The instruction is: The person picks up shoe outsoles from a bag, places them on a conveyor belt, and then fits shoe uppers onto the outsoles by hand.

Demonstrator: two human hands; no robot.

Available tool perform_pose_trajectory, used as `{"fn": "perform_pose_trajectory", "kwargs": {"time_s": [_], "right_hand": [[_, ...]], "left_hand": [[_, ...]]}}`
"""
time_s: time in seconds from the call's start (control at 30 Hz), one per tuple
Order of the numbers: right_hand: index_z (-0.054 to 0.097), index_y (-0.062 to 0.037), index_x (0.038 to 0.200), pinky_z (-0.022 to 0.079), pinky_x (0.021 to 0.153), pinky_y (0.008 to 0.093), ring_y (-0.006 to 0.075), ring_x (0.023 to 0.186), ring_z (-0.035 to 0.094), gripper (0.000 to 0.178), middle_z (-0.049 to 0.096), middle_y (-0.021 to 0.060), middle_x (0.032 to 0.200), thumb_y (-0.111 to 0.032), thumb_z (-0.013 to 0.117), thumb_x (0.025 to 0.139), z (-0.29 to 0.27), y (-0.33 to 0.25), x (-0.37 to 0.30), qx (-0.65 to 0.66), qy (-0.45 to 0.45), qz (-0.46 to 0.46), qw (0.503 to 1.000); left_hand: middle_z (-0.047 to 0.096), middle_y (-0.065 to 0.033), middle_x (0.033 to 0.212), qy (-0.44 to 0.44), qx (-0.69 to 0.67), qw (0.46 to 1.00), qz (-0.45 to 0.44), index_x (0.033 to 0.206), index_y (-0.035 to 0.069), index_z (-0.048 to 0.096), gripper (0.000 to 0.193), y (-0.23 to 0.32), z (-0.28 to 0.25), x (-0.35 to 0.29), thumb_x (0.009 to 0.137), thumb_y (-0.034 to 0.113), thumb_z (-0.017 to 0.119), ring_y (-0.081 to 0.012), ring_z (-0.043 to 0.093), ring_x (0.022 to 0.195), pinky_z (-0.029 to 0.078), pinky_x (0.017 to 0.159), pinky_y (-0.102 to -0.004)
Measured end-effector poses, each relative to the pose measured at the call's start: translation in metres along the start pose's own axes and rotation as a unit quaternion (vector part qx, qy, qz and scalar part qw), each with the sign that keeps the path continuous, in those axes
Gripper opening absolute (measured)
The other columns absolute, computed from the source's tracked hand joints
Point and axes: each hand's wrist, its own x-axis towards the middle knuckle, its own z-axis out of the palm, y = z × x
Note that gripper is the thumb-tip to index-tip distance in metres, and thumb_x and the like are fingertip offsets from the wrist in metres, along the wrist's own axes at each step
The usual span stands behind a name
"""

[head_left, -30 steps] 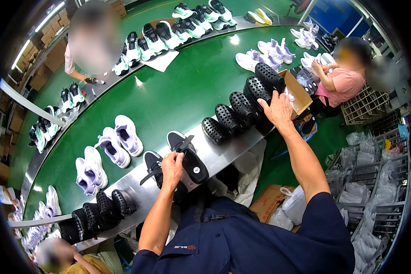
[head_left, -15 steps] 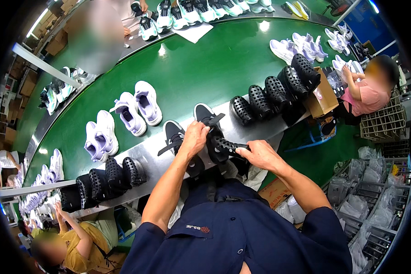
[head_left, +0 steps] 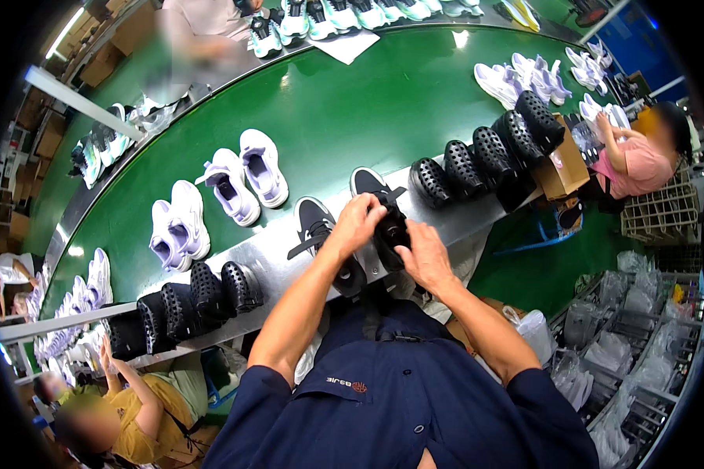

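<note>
A dark sneaker [head_left: 389,237] with a pale sole edge stands on the metal ledge in front of me, toe pointing away. My left hand [head_left: 357,224] is closed at its tongue and laces. My right hand [head_left: 425,253] grips the heel end of the same sneaker, fingers bent along its collar. What lies inside the shoe is mostly hidden by shadow and fingers. Just left of it stands a matching dark sneaker [head_left: 314,219], with a strap or lace end sticking out to the left; my left forearm partly covers it.
Perforated black shoe forms [head_left: 468,168] line the ledge to the right, beside a cardboard box [head_left: 565,168]. More black forms [head_left: 205,289] stand at left. White-lilac sneakers [head_left: 231,187] sit on the green belt [head_left: 352,102]. Co-workers sit at both sides; another person is across.
My right hand has moved left and up from the outstretched end of a perforated black form to the sneaker's heel. That form no longer sticks out. My left hand has shifted slightly right.
</note>
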Motion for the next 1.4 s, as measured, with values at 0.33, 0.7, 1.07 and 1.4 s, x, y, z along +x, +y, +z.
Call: {"fn": "perform_pose_trajectory", "kwargs": {"time_s": [0.33, 0.7, 1.07, 1.4], "right_hand": [[0.061, 0.0002, 0.096, 0.055, 0.076, 0.0527, 0.0469, 0.082, 0.068, 0.019, 0.069, 0.0264, 0.083, -0.013, 0.061, 0.083, 0.033, 0.021, 0.044, -0.110, -0.045, 0.171, 0.978], [0.065, -0.0028, 0.101, 0.053, 0.080, 0.0540, 0.0466, 0.087, 0.067, 0.030, 0.069, 0.0271, 0.089, -0.029, 0.069, 0.085, 0.030, 0.023, 0.041, -0.104, -0.104, 0.147, 0.978], [0.063, 0.0058, 0.080, 0.052, 0.067, 0.0471, 0.0403, 0.072, 0.068, 0.047, 0.069, 0.0242, 0.078, -0.041, 0.071, 0.086, -0.030, -0.022, 0.025, -0.161, -0.212, 0.024, 0.964], [0.061, 0.0027, 0.082, 0.049, 0.052, 0.0293, 0.0140, 0.056, 0.061, 0.026, 0.065, 0.0101, 0.067, -0.021, 0.070, 0.088, -0.018, -0.104, 0.021, 0.146, -0.294, 0.128, 0.936]], "left_hand": [[0.069, -0.0254, 0.085, 0.073, 0.119, 0.964, -0.228, 0.150, 0.003, 0.027, 0.090, 0.028, 0.052, -0.016, 0.078, 0.022, 0.077, -0.0436, 0.069, 0.081, 0.054, 0.075, -0.0488], [0.061, -0.0279, 0.115, 0.178, 0.190, 0.900, -0.351, 0.130, -0.005, 0.050, 0.065, 0.057, 0.000, -0.155, 0.084, 0.035, 0.073, -0.0431, 0.059, 0.109, 0.049, 0.093, -0.0488], [0.066, -0.0172, 0.100, 0.363, 0.263, 0.887, -0.111, 0.107, -0.002, 0.066, 0.027, 0.031, -0.072, -0.196, 0.088, 0.017, 0.068, -0.0342, 0.063, 0.091, 0.051, 0.083, -0.0413], [0.060, -0.0175, 0.115, 0.544, 0.528, 0.581, -0.295, 0.119, -0.002, 0.061, 0.044, 0.027, -0.270, -0.356, 0.084, 0.021, 0.074, -0.0382, 0.053, 0.110, 0.043, 0.099, -0.0456]]}}
